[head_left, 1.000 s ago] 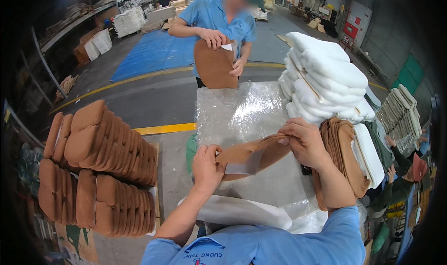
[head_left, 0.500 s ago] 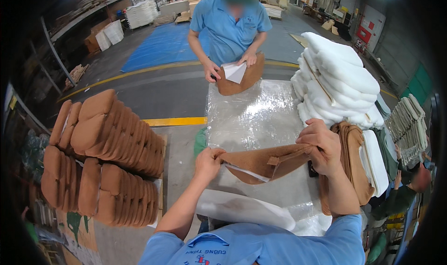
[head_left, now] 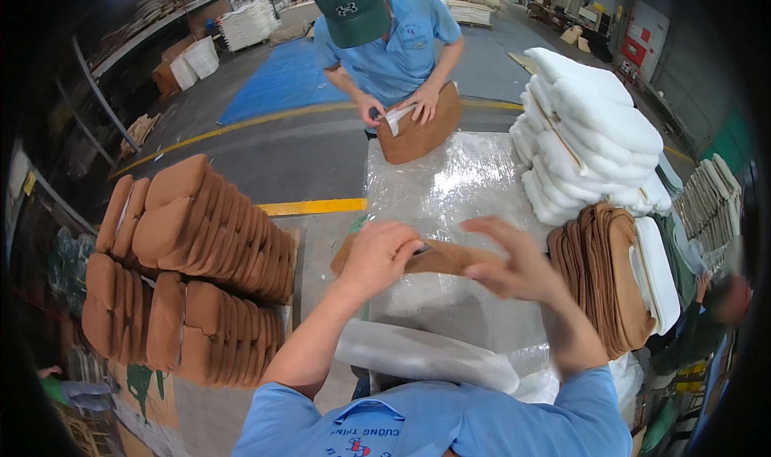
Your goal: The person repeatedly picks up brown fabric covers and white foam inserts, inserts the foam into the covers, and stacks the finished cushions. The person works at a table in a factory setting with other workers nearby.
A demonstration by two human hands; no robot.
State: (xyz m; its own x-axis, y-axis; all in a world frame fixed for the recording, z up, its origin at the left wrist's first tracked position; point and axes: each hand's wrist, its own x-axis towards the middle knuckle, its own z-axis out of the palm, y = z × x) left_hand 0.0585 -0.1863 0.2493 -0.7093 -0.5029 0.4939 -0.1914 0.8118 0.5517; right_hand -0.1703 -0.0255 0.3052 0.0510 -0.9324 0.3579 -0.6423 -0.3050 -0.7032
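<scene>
A brown fabric cover [head_left: 458, 258] is held up in front of me over the plastic-wrapped table, its edge turned toward me. My left hand [head_left: 379, 252] is closed on it, thumb and fingers pinching near its left part. A small dark bit shows at those fingertips, too small to name. At the cover's right end my right hand [head_left: 518, 264] has its fingers spread, with the thumb close to the fabric; whether it touches I cannot tell. Across the table a co-worker's hands hold another brown cover [head_left: 422, 132] with a white piece at its opening.
White padded cushions [head_left: 594, 128] are piled at the far right of the table [head_left: 450, 176]. Folded brown covers [head_left: 598, 276] stand nearer on the right. Stacked brown cushions [head_left: 213, 224] stand to my left. A pale wrapped roll [head_left: 426, 357] lies between me and the table.
The cover has moved left and away from me and turned edge-on. My right hand has let go of its right corner and spread its fingers. The co-worker has bent forward.
</scene>
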